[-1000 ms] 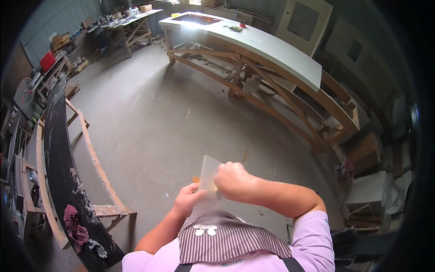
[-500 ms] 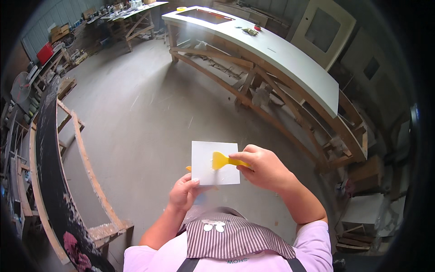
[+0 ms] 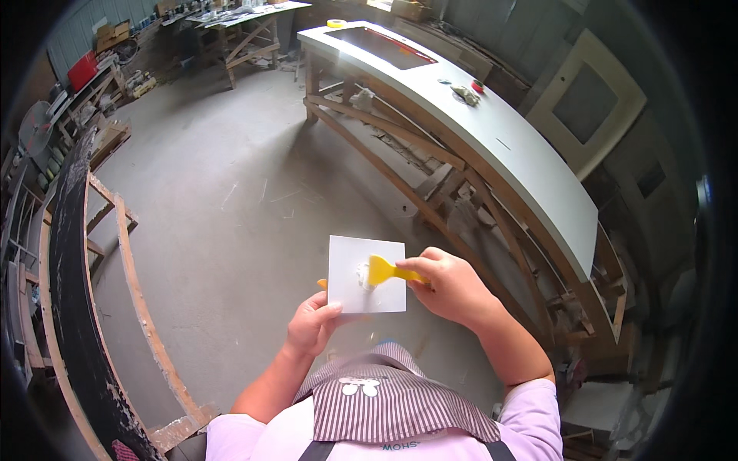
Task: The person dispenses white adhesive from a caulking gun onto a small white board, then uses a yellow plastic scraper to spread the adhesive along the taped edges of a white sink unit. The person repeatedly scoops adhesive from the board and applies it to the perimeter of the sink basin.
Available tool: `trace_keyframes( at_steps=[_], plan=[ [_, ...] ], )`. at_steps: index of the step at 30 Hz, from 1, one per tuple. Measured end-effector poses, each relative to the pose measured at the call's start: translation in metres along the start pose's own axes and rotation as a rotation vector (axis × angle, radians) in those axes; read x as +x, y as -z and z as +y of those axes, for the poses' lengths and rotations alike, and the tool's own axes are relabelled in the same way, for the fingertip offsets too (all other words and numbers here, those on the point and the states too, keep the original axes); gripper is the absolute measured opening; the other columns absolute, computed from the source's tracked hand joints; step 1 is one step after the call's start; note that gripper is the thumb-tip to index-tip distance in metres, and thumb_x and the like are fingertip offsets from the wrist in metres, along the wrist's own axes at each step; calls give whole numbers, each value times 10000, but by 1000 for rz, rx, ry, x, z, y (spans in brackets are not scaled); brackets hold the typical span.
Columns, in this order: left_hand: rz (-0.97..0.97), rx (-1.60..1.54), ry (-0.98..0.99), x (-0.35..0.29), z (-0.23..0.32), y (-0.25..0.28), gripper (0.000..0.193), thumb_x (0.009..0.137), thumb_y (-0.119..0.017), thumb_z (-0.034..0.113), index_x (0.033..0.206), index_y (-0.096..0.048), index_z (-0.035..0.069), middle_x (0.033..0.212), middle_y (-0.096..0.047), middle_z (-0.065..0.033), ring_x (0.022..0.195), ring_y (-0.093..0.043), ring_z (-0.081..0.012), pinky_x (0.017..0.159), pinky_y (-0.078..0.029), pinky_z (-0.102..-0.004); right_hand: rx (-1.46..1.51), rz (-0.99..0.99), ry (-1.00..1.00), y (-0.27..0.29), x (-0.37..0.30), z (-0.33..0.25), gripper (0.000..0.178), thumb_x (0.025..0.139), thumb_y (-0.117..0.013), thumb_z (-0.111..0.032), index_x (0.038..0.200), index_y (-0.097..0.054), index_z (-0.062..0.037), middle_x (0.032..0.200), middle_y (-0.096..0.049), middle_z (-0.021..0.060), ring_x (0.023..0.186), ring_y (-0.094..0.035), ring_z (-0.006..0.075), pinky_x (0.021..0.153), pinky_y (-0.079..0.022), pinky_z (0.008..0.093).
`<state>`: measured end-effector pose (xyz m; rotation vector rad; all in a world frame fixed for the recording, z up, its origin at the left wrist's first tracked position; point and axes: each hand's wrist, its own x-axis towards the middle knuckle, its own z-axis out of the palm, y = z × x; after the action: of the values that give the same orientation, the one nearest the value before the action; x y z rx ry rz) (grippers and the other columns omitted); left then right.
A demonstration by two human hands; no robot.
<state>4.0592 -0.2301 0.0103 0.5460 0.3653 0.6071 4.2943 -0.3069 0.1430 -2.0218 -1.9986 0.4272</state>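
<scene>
In front of my body, my left hand (image 3: 309, 326) holds a small white square board (image 3: 350, 253) at its lower left corner, thumb on top and fingers underneath. A bit of something orange (image 3: 321, 284) pokes out past the board's left edge; the rest of it is hidden. My right hand (image 3: 450, 286) is closed on the handle of a yellow plastic scraper (image 3: 381, 270), index finger stretched along it. The scraper's wide blade is over the middle of the board, beside a smear of white paste (image 3: 363, 275).
To the right stands a long wooden bench bearing a white panel (image 3: 530, 154), with a crumpled cloth (image 3: 465, 95) and a red tape roll (image 3: 478, 86) on it. At left is a black board (image 3: 68, 284) in a wooden frame. A cluttered table (image 3: 246, 15) stands far off.
The scraper has shifted slightly right on the board, and more white paste shows to the left of its blade. My view has turned, so the bench appears lower and farther right.
</scene>
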Motion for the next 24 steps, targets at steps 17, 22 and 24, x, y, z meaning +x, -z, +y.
trace_keyframes(
  at_steps=[17, 22, 24],
  plan=[
    [271, 191, -231, 275, 91, 4, 373, 931, -555, 17, 1292, -521, -75, 1258, -603, -178, 1172, -596, -286, 1050, -479, -463, 1309, -395, -474, -27, 277, 227, 226, 989, -564, -216, 1086, -635, -26, 693, -581, -2, 541, -442, 49, 478, -314, 202],
    [264, 363, -161, 335, 125, 18, 380, 919, -574, 17, 1282, -526, -86, 1231, -612, -175, 1122, -622, -268, 994, -523, -430, 1139, -493, -390, 3, 376, 263, 255, 995, -572, -201, 1170, -645, -30, 765, -600, 6, 636, -544, 63, 532, -395, 189],
    [247, 410, -110, 359, 137, 34, 372, 915, -584, 23, 1266, -538, -90, 1210, -620, -170, 1095, -633, -260, 968, -540, -419, 957, -555, -333, 22, 426, 272, 267, 992, -577, -202, 1167, -671, -23, 805, -644, 24, 682, -602, 85, 600, -472, 221]
  ],
)
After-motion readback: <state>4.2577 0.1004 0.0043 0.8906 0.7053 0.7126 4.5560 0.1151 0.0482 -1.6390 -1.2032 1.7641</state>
